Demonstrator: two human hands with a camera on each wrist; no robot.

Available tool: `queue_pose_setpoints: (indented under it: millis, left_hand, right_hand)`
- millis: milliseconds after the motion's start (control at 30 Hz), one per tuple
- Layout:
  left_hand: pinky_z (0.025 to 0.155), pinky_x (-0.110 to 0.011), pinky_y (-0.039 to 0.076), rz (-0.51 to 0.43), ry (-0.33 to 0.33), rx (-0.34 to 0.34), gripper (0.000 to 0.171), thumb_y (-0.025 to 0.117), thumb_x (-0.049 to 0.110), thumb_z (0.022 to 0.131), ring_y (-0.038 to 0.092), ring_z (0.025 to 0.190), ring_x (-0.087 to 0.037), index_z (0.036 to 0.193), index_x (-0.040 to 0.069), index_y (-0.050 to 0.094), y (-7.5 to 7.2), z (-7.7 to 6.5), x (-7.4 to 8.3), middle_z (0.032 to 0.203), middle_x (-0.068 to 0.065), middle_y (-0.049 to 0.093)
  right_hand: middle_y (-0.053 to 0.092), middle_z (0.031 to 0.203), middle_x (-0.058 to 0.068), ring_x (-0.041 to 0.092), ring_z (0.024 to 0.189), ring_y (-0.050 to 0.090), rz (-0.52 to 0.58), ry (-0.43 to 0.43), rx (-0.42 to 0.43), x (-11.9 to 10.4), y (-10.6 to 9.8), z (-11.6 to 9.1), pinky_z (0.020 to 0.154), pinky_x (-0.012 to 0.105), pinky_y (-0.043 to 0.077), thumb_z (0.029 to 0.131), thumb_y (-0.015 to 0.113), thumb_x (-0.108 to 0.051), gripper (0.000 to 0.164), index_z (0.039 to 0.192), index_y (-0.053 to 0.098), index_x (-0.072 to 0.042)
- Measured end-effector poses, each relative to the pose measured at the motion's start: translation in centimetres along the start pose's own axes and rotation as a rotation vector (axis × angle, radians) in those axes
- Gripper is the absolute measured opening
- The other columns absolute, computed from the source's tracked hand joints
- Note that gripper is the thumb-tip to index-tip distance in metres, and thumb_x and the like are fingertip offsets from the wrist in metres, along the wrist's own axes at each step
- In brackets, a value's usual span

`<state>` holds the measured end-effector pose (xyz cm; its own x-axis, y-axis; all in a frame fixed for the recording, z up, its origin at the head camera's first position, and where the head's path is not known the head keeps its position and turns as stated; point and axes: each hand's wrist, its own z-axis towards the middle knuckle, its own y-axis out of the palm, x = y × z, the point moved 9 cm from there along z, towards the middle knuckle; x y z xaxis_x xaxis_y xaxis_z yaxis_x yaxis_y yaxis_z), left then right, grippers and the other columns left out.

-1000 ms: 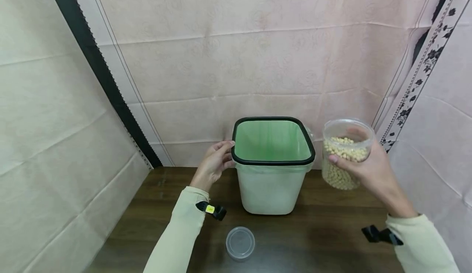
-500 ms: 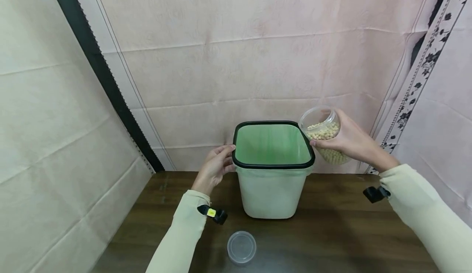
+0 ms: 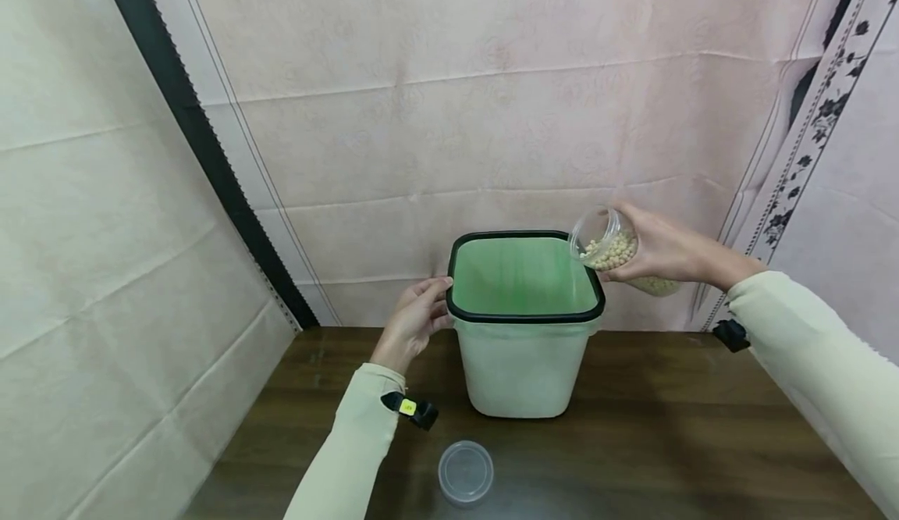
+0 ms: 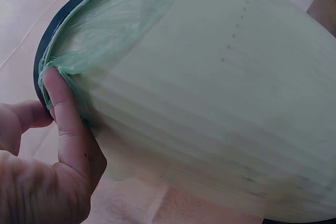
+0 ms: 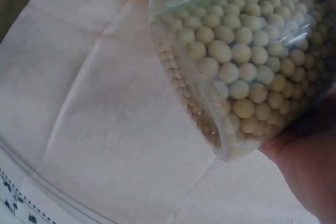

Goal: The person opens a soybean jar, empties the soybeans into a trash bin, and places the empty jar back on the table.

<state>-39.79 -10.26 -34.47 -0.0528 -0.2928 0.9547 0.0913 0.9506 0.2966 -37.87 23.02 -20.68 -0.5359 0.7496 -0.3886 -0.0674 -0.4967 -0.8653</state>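
Observation:
A pale green trash bin [image 3: 523,368] with a black rim stands upright on the table. At its left side my left hand [image 3: 414,318] pinches the rim; the left wrist view shows fingers against a thin green bag [image 4: 118,27] folded over the edge. My right hand [image 3: 663,248] grips a clear plastic jar [image 3: 618,231] from the right, tilted with its mouth toward the bin and overlapping the right back corner of the rim. Pale yellow soybeans [image 5: 241,51] fill much of it and lie toward the mouth. No beans show inside the bin.
A round translucent lid [image 3: 466,471] lies on the dark wooden table [image 3: 618,450] in front of the bin. Behind stands a pale cloth wall [image 3: 449,130], with further cloth walls at left and right.
My right hand has brought the jar leftward to the bin's rim and tipped it from upright to a steep tilt. The left hand keeps its hold on the rim.

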Motion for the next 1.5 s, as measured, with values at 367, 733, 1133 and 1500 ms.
queue_pose_setpoints:
  millis: [367,733,1133,1500]
  left_hand:
    - [0.057,-0.022,0.056,0.006,-0.017,0.009,0.020,0.063,0.019,0.106,0.062,0.066,-0.008,0.120,0.003,0.063,-0.1,0.1,-0.4,0.087,0.000,0.066]
    - [0.058,-0.022,0.056,0.003,0.003,0.006,0.020,0.064,0.016,0.106,0.063,0.067,-0.009,0.120,0.002,0.064,0.3,0.2,0.0,0.088,0.000,0.066]
    - [0.059,-0.022,0.056,0.006,-0.005,0.038,0.022,0.064,0.017,0.106,0.063,0.069,-0.009,0.123,0.003,0.064,-0.7,0.3,0.2,0.089,0.000,0.065]
    - [0.058,-0.022,0.056,-0.004,-0.010,0.031,0.022,0.064,0.017,0.105,0.063,0.067,-0.008,0.123,0.003,0.064,-0.1,0.5,-0.1,0.088,0.000,0.066]
  right_hand:
    - [0.060,0.135,0.021,0.032,0.111,0.064,-0.152,-0.051,-0.069,-0.1,0.6,0.5,0.097,0.056,0.056,0.070,0.100,-0.032,0.114,0.158,0.035,0.001]
    - [0.060,0.138,0.021,0.035,0.115,0.065,-0.278,-0.076,-0.102,-1.2,0.4,1.3,0.090,0.060,0.058,0.071,0.099,-0.037,0.112,0.158,0.036,-0.004]
    - [0.061,0.138,0.017,0.034,0.114,0.066,-0.350,-0.088,-0.108,-1.9,1.0,2.2,0.081,0.059,0.059,0.072,0.096,-0.036,0.106,0.157,0.038,-0.009]
    - [0.064,0.128,0.017,0.034,0.104,0.068,-0.400,-0.119,-0.097,-2.1,0.6,2.1,0.076,0.056,0.060,0.069,0.097,-0.031,0.101,0.152,0.044,-0.008]
